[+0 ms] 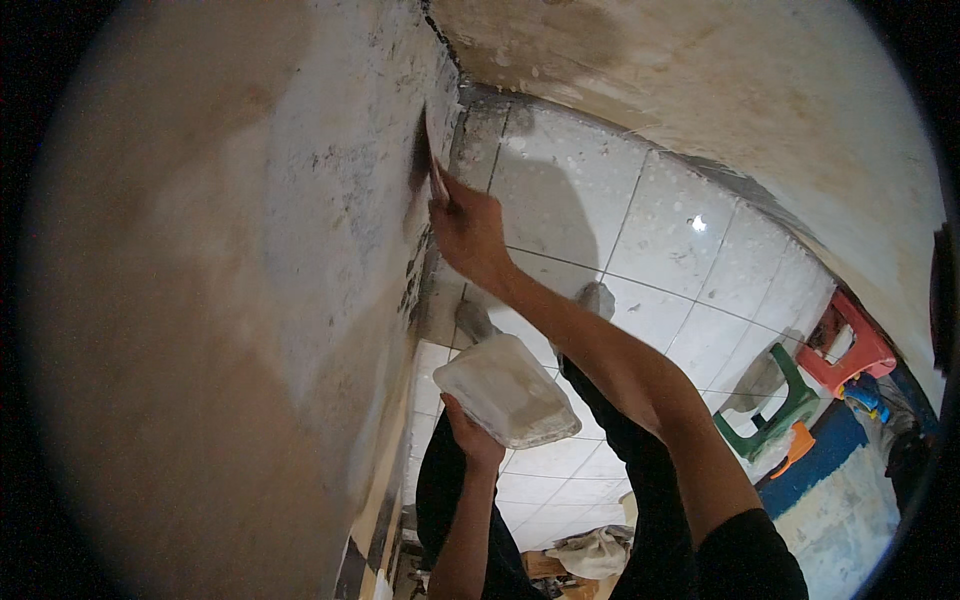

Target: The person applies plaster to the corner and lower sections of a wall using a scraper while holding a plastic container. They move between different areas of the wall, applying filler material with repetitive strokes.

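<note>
My right hand (468, 228) is closed round the handle of a putty knife (432, 150), seen nearly edge-on. Its thin blade lies against or very close to the wall (330, 170) on the left, near the corner. Patches of whitish filler and dark specks mark that wall. Lower down, my left hand (472, 436) grips the near left edge of a shallow white plastic tub (510, 390). Pale smears coat the tub, which sits tilted in front of my legs. The fingers under it are partly hidden.
White floor tiles (570, 180), spotted with splashes, lie between two stained walls. At the right stand a red plastic stool (850, 345) and a green one (785, 415), with an orange item (796, 450) close by. A crumpled pale cloth (590, 552) lies behind my legs.
</note>
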The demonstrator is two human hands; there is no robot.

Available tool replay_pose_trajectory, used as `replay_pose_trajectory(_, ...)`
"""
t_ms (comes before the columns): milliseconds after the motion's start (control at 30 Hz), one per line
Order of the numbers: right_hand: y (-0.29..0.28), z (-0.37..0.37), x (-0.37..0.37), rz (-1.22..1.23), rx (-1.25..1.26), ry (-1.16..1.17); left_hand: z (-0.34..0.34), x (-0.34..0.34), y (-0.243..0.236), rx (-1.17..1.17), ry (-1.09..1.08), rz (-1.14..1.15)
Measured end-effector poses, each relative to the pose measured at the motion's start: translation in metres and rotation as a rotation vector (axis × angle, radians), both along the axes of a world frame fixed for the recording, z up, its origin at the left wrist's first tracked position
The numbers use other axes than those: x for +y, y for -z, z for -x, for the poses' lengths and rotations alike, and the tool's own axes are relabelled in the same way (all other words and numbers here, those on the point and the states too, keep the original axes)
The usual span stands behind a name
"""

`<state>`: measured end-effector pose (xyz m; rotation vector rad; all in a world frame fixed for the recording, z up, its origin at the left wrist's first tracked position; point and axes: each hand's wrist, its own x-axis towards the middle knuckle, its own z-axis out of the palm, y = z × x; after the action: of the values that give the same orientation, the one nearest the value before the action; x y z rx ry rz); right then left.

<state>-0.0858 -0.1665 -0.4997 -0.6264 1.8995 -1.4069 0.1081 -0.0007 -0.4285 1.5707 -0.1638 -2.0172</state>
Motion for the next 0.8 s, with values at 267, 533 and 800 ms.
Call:
replay_pose_trajectory(267,0.055,0.064,0.009,0.156,0.215,-0.015,0.006,0.004,0.001,0.017,0.043,-0.042)
replay_pose_trajectory(533,0.069,0.021,-0.03,0.086,-0.026,0.24,-0.001,0.004,0.006,0.001,0.021,-0.042)
replay_pose_trajectory(800,0.09,0.056,-0.036,0.061,0.003,0.197,0.007,0.002,0.004,-0.038,0.107,-0.008)
